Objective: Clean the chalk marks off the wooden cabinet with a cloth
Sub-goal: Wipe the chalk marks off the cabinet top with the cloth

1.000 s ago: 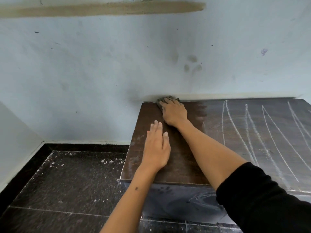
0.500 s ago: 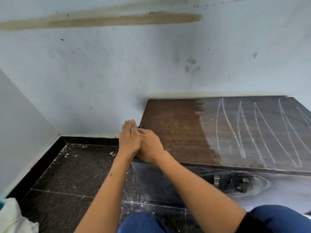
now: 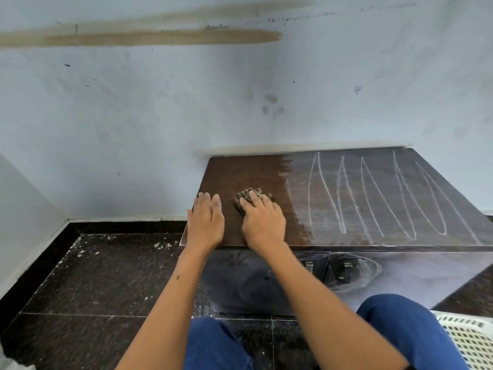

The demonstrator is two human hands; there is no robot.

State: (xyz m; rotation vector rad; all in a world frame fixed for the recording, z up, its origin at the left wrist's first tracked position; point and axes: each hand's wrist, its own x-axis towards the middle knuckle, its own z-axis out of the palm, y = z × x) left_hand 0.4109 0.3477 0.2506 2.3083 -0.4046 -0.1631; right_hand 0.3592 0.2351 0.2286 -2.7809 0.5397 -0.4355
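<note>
Under the right hand (image 3: 262,222), a bunched cloth (image 3: 249,197) is pressed to the wooden cabinet (image 3: 250,172); the left hand (image 3: 205,222) lies flat alongside. Chalk marks (image 3: 378,196) wait beyond the knuckles; a chalk-loaded cloth could smear them.

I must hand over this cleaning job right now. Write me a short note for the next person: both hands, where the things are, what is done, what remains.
Left hand: flat on the cabinet top, near its left edge, holding nothing.
Right hand: pressing the cloth on the top.
Done: the left part of the top is wiped to dark wood.
Left: the chalk marks and haze over the right part; the cabinet front also has chalk smears.
</note>
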